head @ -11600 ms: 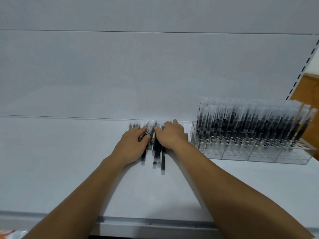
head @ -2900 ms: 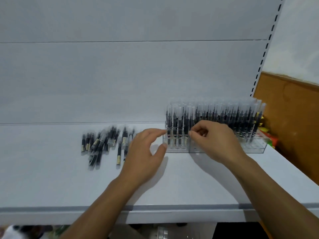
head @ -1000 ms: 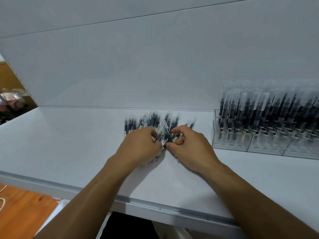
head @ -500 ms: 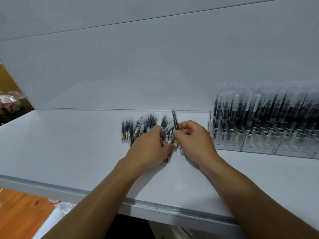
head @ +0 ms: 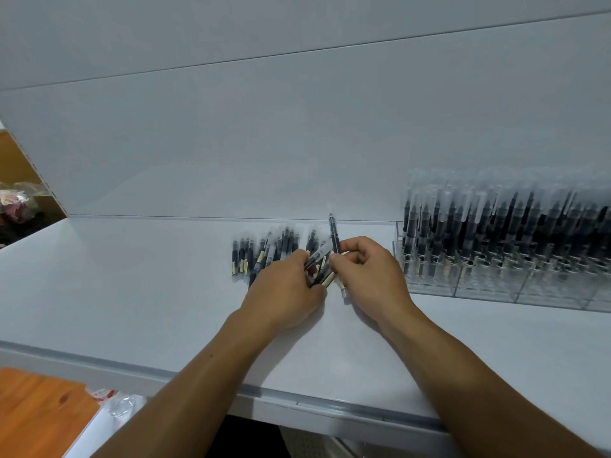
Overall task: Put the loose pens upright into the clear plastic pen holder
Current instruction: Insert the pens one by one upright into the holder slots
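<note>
Several loose black pens (head: 261,252) lie in a heap on the white shelf (head: 132,285), at its middle near the back wall. My left hand (head: 284,292) grips a small bunch of pens (head: 318,263) at the heap's right side. My right hand (head: 370,276) pinches a single pen (head: 334,233) that stands nearly upright, tip up, just right of the bunch. The clear plastic pen holder (head: 496,285) stands at the right, packed with several upright pens. Both hands are left of the holder and apart from it.
The shelf's grey front edge (head: 198,378) runs below my forearms. A white back panel (head: 297,143) rises behind the pens. A wooden surface (head: 36,411) and clear wrapping (head: 122,403) show below left; a bagged item (head: 16,206) sits at the far left.
My right hand has tilted one pen up from the heap to nearly upright. My left hand stays on the bunch. The view has shifted slightly left.
</note>
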Action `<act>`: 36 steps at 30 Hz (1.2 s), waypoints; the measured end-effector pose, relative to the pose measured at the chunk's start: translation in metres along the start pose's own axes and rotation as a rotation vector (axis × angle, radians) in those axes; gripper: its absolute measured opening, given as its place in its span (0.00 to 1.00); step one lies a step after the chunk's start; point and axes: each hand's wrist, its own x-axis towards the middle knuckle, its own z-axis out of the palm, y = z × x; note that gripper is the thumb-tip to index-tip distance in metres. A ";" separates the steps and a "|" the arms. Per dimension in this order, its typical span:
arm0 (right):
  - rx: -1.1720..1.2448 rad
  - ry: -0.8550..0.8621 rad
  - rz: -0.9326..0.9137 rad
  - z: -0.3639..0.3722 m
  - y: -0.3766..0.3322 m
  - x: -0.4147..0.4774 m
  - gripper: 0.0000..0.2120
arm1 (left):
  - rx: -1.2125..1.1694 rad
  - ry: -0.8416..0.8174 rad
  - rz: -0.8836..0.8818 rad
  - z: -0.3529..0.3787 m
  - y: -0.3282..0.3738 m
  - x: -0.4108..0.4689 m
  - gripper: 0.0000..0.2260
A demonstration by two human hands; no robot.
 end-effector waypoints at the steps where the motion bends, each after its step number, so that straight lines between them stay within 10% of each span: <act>1: 0.010 -0.002 0.001 0.000 -0.001 0.000 0.04 | -0.070 -0.002 -0.028 -0.002 -0.001 0.000 0.10; 19: 0.047 -0.013 -0.261 -0.055 -0.029 -0.045 0.03 | -1.235 0.055 -0.020 -0.003 0.028 -0.022 0.03; 36: -0.186 0.415 -0.273 -0.194 -0.029 -0.015 0.05 | -1.455 -0.247 0.211 0.049 0.129 -0.013 0.03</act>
